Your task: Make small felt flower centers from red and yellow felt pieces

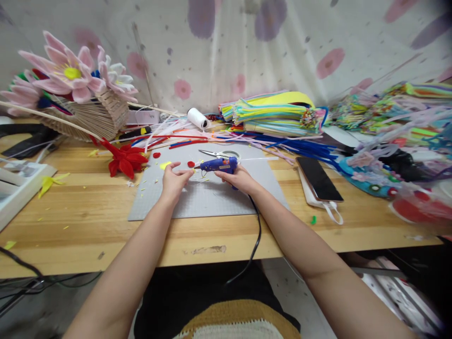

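Observation:
My right hand (240,179) is wrapped round the handle of a blue hot glue gun (219,165), its nozzle pointing left. A clear glue stick (263,159) sticks out of the back of the gun. My left hand (173,181) is just left of the nozzle, fingers drawn together; anything between them is too small to make out. A yellow piece (165,165) lies behind the left hand. Red round pieces (191,164) and open scissors (221,154) lie behind the gun on the grey cutting mat (215,205), among yellow scraps.
A red fuzzy flower (125,158) lies left of the mat, below a basket of pink flowers (72,70). Pipe cleaner bundles (271,115) and a white thread spool (197,118) line the back. At right lies a phone (319,179). The gun's black cord (259,230) hangs over the front edge.

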`<state>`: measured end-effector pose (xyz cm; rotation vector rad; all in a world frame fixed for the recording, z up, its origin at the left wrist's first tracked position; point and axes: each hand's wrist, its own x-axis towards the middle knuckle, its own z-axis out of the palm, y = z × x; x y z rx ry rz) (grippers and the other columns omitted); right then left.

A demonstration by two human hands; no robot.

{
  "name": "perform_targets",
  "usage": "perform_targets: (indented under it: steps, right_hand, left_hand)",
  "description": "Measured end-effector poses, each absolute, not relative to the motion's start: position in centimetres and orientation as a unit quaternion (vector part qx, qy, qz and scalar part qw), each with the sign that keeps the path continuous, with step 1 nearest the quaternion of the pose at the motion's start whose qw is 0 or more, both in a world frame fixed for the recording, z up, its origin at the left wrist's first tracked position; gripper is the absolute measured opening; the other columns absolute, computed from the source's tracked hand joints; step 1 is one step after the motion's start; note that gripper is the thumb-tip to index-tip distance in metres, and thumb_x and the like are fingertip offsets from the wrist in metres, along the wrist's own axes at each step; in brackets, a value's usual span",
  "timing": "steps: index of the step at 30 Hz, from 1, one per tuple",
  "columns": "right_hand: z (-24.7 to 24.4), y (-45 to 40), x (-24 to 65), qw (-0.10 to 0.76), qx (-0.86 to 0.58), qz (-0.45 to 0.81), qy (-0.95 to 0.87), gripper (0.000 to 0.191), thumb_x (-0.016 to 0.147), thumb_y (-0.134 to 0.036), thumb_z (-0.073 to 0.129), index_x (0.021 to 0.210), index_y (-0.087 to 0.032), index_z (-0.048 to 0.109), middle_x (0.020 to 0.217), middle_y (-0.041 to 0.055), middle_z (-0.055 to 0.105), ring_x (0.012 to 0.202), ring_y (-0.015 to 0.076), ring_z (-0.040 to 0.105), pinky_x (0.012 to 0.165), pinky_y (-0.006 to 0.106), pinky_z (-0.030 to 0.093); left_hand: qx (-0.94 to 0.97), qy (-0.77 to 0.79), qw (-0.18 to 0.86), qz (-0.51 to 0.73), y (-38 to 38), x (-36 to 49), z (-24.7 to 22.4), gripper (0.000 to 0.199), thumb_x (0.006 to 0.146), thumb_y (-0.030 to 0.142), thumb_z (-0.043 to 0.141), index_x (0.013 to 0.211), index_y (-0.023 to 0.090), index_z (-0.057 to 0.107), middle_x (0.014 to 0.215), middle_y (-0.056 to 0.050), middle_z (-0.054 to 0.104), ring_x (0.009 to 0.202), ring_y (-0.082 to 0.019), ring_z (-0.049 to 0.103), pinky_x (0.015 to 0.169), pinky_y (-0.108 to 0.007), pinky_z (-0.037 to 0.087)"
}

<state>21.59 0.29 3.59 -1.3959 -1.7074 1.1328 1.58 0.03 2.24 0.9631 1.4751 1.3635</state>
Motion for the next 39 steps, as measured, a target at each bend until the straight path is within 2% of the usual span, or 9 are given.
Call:
perform_targets:
  steps: [8,17,21,27,32,36,39]
  right_hand:
    - [3.6,0.2,21.6,0.323,-0.522,0.432,-0.661,0.038,0.068,-0.053,0.062,0.063,-0.016,0.058,0.052,-0.0019,0.051,0.052,0.0093,0.046,0.054,0.024,0.037]
    - [3.2,0.1,21.6,0.321,-0.499,0.433,-0.679,0.034,0.069,-0.051,0.062,0.074,-0.017,0.064,0.055,-0.0015,0.054,0.055,0.0109,0.050,0.055,0.024,0.040]
    - [3.6,0.1,21.9,0.325,-0.507,0.434,-0.670,0.035,0.068,-0.051,0.063,0.069,-0.016,0.062,0.055,-0.0016,0.054,0.052,0.0094,0.048,0.053,0.023,0.039]
    - [4.2,0.7,24.1,0.403,-0.569,0.403,-0.592,0.041,0.066,-0.055,0.063,0.061,-0.016,0.055,0.051,-0.0017,0.051,0.043,0.0069,0.042,0.043,0.021,0.033]
    - [3.3,2.2,26.5,0.490,-0.619,0.346,-0.508,0.042,0.066,-0.058,0.059,0.057,-0.017,0.053,0.043,-0.0026,0.046,0.040,0.0076,0.040,0.041,0.021,0.033]
    - [2.3,3.3,28.1,0.476,-0.691,0.269,-0.473,0.042,0.067,-0.058,0.057,0.063,-0.016,0.059,0.050,0.0017,0.055,0.048,0.0126,0.051,0.051,0.025,0.042]
    - [1.6,3.9,29.0,0.431,-0.734,0.189,-0.489,0.045,0.068,-0.058,0.057,0.077,-0.015,0.066,0.072,0.0093,0.067,0.072,0.0210,0.062,0.071,0.032,0.047]
  left_hand:
    - [0.376,0.590,0.443,0.560,0.1,1.5,2.1,0.062,0.048,0.024,0.077,0.100,0.016,0.044,0.067,0.000,0.064,0.052,-0.009,0.053,0.048,-0.020,0.035]
    - [0.353,0.585,0.443,0.580,0.3,1.3,2.1,0.059,0.048,0.022,0.076,0.097,0.017,0.043,0.063,0.002,0.062,0.048,-0.008,0.051,0.047,-0.020,0.035]
    - [0.347,0.582,0.447,0.584,0.3,1.3,2.3,0.058,0.047,0.020,0.075,0.095,0.017,0.042,0.065,0.002,0.062,0.053,-0.010,0.054,0.048,-0.020,0.036]
    - [0.352,0.580,0.453,0.578,0.1,1.3,2.5,0.056,0.050,0.021,0.074,0.095,0.018,0.041,0.073,0.000,0.064,0.064,-0.012,0.059,0.049,-0.020,0.037]
    - [0.358,0.577,0.455,0.576,0.1,1.2,2.3,0.059,0.049,0.023,0.075,0.097,0.018,0.041,0.075,-0.001,0.063,0.065,-0.013,0.059,0.048,-0.020,0.038]
    - [0.361,0.582,0.452,0.572,0.1,1.2,2.4,0.059,0.049,0.023,0.075,0.098,0.018,0.042,0.076,-0.001,0.063,0.064,-0.011,0.059,0.048,-0.020,0.039]
    - [0.356,0.588,0.448,0.572,0.0,1.3,2.6,0.056,0.050,0.023,0.074,0.096,0.018,0.042,0.076,0.000,0.062,0.062,-0.011,0.058,0.048,-0.019,0.040]
